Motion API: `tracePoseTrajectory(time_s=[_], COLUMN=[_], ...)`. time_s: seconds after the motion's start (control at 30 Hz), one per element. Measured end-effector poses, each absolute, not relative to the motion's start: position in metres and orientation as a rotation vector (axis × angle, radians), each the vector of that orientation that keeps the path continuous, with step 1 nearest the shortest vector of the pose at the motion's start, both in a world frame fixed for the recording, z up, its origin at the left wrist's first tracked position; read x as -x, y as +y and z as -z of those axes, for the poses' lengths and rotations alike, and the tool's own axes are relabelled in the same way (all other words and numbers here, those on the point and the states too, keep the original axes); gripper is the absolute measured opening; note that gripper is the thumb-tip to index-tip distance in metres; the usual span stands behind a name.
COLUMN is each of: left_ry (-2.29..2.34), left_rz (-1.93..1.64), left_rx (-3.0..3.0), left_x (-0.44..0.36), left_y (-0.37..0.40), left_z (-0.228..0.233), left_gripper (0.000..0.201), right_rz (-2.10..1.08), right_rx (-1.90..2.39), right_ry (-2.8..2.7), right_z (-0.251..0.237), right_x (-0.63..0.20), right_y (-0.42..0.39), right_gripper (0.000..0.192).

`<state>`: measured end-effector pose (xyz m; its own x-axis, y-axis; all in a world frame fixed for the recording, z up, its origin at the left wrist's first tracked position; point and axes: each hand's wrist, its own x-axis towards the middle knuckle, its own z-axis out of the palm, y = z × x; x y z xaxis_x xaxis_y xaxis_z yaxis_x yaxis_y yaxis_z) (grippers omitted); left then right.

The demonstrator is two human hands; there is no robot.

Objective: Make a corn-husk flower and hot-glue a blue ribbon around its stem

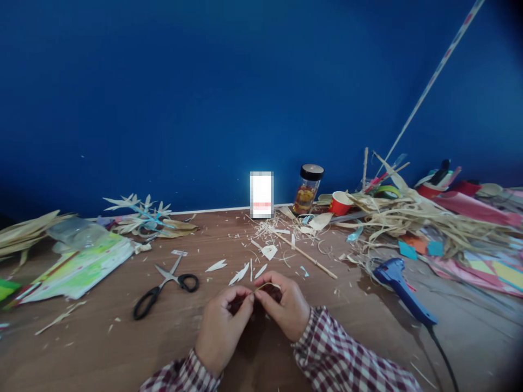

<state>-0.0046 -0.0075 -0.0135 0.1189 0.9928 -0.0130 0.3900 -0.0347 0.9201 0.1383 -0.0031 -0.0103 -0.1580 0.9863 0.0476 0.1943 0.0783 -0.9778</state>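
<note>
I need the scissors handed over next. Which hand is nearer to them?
Left. The left hand sits just right of the scissors; the right hand lies farther right, beyond it.

Bare bench (102, 348) lies open to the left of the left hand (223, 326), up to the scissors (165, 288). Ahead of both hands, only small cut scraps (239, 274) and a thin stick (306, 256) dot the wood. To the right, the glue gun (402, 291) and its cord bar the way, with a straw heap (417, 220) behind. Paper (77, 269) crowds the far left.
</note>
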Motion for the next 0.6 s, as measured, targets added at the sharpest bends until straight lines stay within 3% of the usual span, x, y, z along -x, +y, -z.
tracePoseTrajectory(time_s=[0.6], left_ry=[1.27], left_rz=[-0.917], left_rx=[-1.145], left_x=[0.0036], left_y=[-0.003], left_z=[0.0141], left_gripper=[0.019], right_rz=[-1.164], right_rx=[1.171], right_ry=[-1.518], right_z=[0.0117], right_x=[-0.1387], right_y=[-0.003], right_gripper=[0.008])
